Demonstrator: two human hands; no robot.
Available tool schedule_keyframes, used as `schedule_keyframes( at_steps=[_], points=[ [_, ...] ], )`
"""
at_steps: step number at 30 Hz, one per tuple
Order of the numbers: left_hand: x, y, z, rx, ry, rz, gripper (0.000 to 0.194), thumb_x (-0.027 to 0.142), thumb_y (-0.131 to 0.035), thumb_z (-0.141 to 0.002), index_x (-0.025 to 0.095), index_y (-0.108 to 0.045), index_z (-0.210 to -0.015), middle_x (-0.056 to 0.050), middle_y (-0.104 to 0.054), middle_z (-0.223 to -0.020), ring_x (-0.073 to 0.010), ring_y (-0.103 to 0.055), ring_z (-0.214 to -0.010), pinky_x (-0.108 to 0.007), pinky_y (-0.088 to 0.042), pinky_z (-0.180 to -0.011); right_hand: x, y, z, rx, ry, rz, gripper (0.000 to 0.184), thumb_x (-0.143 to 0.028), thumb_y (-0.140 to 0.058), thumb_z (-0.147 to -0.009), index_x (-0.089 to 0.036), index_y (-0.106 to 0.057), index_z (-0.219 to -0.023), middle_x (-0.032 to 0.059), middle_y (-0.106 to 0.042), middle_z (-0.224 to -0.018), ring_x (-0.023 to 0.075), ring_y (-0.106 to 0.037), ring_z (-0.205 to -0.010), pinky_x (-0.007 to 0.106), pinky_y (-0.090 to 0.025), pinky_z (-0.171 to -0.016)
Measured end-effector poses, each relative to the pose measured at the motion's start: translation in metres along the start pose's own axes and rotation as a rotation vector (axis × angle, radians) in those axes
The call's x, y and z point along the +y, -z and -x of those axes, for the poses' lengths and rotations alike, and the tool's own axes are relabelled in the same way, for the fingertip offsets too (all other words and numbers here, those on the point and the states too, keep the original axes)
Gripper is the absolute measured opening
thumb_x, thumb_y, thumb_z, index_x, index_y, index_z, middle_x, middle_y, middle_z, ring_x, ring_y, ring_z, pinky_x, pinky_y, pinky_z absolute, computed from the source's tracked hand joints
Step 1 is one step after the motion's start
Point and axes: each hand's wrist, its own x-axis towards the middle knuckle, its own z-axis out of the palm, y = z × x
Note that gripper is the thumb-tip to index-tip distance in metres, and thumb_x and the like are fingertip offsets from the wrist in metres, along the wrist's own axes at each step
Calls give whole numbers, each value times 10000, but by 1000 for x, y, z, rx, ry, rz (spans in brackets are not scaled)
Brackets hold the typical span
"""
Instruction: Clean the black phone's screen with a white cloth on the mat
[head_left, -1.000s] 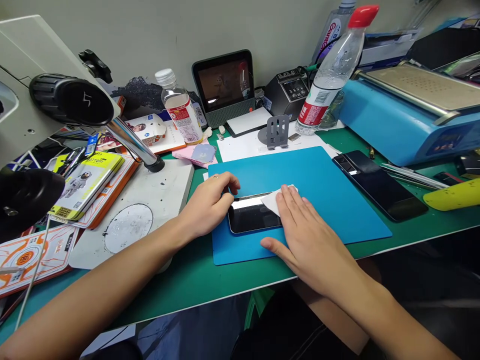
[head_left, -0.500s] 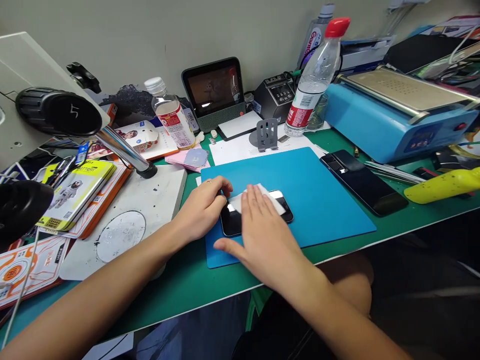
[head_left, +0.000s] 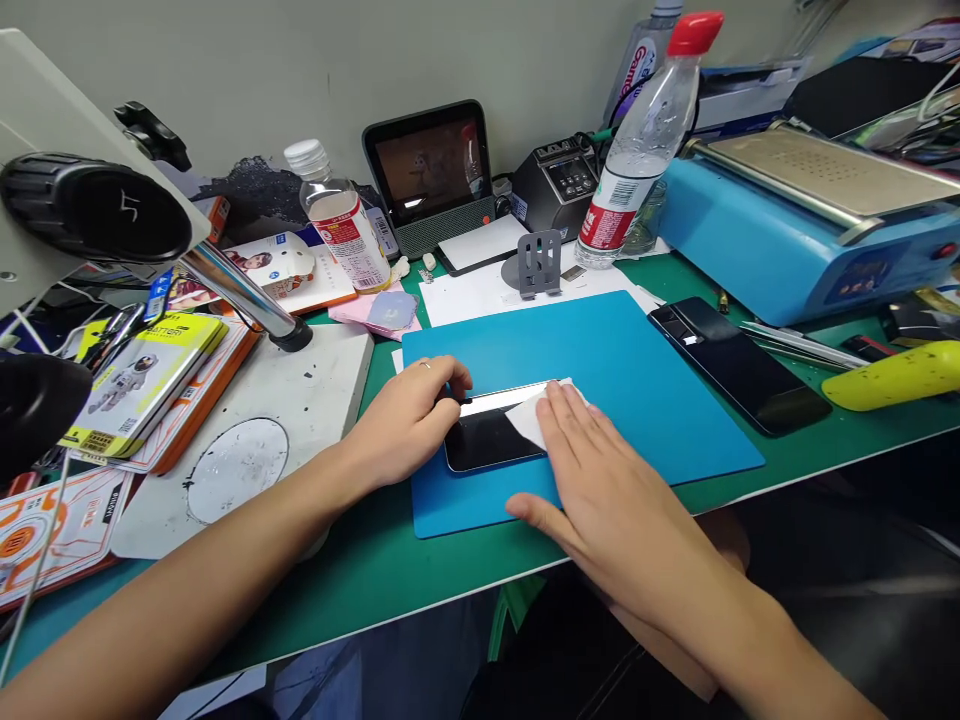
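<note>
A black phone (head_left: 484,440) lies screen up on a blue mat (head_left: 600,370). My left hand (head_left: 409,420) curls around the phone's left end and holds it in place. My right hand (head_left: 600,470) lies flat, fingers stretched out and together, pressing a white wipe (head_left: 534,415) onto the right part of the screen. The hand covers the phone's right end.
A second black phone (head_left: 739,365) lies right of the mat, with a blue machine (head_left: 810,220) and a yellow tool (head_left: 896,375) beyond. Two water bottles (head_left: 645,140), a small screen (head_left: 431,175), a phone stand (head_left: 536,265), a microscope base (head_left: 255,440) and boxes crowd the back and left.
My right hand slid the wipe left across the screen and has come back to the right end. The left hand has kept its hold on the phone.
</note>
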Motion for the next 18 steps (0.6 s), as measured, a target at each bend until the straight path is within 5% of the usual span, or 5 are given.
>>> schedule_keyframes(
  at_steps=[6, 12, 18],
  points=[
    [1, 0, -1, 29, 16, 45, 207, 186, -402, -836, 232, -571, -946, -41, -678, -953, -255, -593, -922, -404, -455, -808, -21, -6, -22, 28, -103, 7, 1107, -820, -299, -919, 110, -424, -1506, 361, -351, -1589, 447, -319, -1516, 585, -372, -1211],
    [5, 1, 0, 19, 38, 67, 191, 208, -388, -841, 223, -560, -925, -43, -670, -948, -248, -585, -900, -416, -452, -827, -58, -8, -47, -67, -46, -69, 1146, -837, -340, -891, 114, -367, -1530, 336, -294, -1618, 421, -233, -1549, 526, -297, -1260],
    [4, 0, 0, 19, 38, 41, 177, 214, -403, -836, 223, -563, -911, -42, -679, -934, -248, -598, -887, -397, -452, -793, -54, -5, -23, -47, 75, -39, 1102, -805, -395, -902, 109, -401, -1518, 332, -336, -1607, 423, -318, -1528, 528, -355, -1240]
  ],
)
